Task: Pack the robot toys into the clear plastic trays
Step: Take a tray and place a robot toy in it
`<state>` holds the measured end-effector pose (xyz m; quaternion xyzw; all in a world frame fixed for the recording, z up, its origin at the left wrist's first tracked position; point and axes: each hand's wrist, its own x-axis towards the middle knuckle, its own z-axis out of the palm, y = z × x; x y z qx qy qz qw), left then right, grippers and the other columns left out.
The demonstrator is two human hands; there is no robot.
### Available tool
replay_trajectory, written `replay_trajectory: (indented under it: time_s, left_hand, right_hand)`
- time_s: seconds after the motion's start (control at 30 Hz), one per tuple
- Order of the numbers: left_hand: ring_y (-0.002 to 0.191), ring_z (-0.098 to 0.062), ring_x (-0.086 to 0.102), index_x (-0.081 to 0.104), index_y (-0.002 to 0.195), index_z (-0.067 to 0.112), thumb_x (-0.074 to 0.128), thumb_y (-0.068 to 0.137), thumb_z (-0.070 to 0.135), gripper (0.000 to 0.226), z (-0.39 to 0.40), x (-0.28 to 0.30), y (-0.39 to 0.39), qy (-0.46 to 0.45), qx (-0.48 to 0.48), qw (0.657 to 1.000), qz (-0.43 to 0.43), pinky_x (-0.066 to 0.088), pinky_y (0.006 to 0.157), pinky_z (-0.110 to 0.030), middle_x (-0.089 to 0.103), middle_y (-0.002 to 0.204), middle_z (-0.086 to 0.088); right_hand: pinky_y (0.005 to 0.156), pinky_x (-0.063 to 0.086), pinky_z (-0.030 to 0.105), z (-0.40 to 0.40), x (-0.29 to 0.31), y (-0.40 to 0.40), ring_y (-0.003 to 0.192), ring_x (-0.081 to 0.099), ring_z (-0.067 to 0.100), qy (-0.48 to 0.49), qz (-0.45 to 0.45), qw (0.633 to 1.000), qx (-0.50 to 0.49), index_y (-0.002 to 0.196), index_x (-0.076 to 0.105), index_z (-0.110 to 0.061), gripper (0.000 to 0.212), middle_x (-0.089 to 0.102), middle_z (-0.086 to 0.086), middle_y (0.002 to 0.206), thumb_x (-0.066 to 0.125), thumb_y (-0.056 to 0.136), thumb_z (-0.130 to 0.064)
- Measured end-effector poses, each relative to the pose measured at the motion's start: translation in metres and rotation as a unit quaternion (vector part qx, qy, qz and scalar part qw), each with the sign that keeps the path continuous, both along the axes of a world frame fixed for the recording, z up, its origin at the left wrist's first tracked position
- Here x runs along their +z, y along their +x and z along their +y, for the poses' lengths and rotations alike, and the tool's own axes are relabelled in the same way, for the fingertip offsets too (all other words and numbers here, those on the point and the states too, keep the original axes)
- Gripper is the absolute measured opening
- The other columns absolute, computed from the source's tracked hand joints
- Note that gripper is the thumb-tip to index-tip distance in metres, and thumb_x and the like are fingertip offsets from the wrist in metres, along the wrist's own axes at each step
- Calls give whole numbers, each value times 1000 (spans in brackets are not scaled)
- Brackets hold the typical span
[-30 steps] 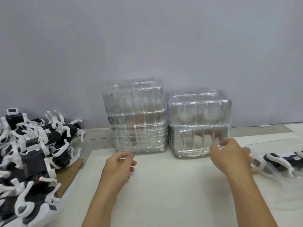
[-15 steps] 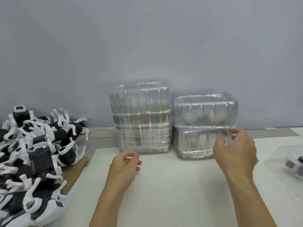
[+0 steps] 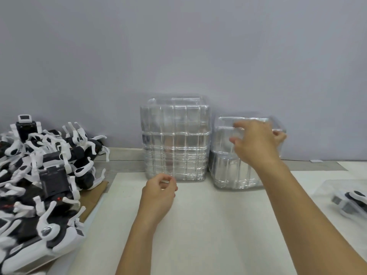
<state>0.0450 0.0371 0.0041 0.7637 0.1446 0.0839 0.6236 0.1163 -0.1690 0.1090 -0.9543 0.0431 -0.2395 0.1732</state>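
Two hands are at work: the right hand (image 3: 256, 143) has its grip at the top of the shorter stack of clear trays (image 3: 234, 171), fingers (image 3: 235, 140) curled on the near edge and thumb out at the far right corner, seemingly pinching the topmost tray. The left hand (image 3: 158, 193) rests lower, loosely curled on the pale sheet (image 3: 198, 225) covering the counter (image 3: 123, 159), grasping nothing. Two stacks stand side by side against the grey wall (image 3: 178, 46); the taller stack (image 3: 174, 139) is on the left, both of thin glossy plastic, ribbed in a grid, with rounded corners. How many trays each holds I cannot count. Left of the sheet lies a tangled heap of black-and-white robot toys (image 3: 39, 181), hard plastic with curved white limbs, too many to count. One more toy (image 3: 351, 201) lies at the far right in a clear tray.
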Motion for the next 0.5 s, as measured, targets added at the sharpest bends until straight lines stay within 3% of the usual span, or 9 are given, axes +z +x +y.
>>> replay_trajectory:
  time_s: [0.07,0.13,0.23,0.33,0.43,0.5]
  left_hand:
    - [67,-3,67,66,94,28,58,97,30,9,-1,2,-1,-7,-1,1000,-7,45,56,-18,74,86,6]
    - [65,-1,67,67,93,27,58,97,28,10,-2,5,-2,-11,-5,1000,-21,46,56,-18,74,85,7]
    - [69,-6,68,68,90,24,58,97,21,12,-5,15,-5,-22,-18,997,-69,48,56,-14,73,80,7]
    - [78,-11,69,70,89,23,62,95,18,11,-13,31,-9,-20,-48,989,-138,48,62,-12,74,81,7]
    - [86,-9,70,72,94,27,67,93,25,5,-21,47,-16,-31,-118,976,-181,53,73,-19,75,90,9]
    - [92,-8,69,72,100,30,70,91,31,9,-26,55,-20,-49,-161,966,-196,56,82,-28,75,97,10]
  right_hand:
    - [83,16,35,-2,7,2,105,56,12,54,-29,998,-7,99,71,-31,33,64,-17,75,59,82,-7]
    - [82,17,34,-4,14,1,100,58,12,75,-71,995,-4,94,70,-29,35,69,-13,78,53,81,-1]
    - [83,20,32,-4,23,-10,100,57,16,93,-147,985,2,100,70,-27,31,68,-7,91,59,85,-4]
    - [91,40,36,-1,27,-31,91,61,21,159,-220,962,32,102,71,-21,19,61,-5,88,67,87,-9]
    - [74,43,16,8,20,-59,78,57,14,234,-288,925,78,100,68,-20,18,63,-4,85,70,87,-9]
    - [74,41,11,19,10,-76,78,55,5,262,-304,909,115,100,65,-23,20,63,-9,86,70,86,-9]
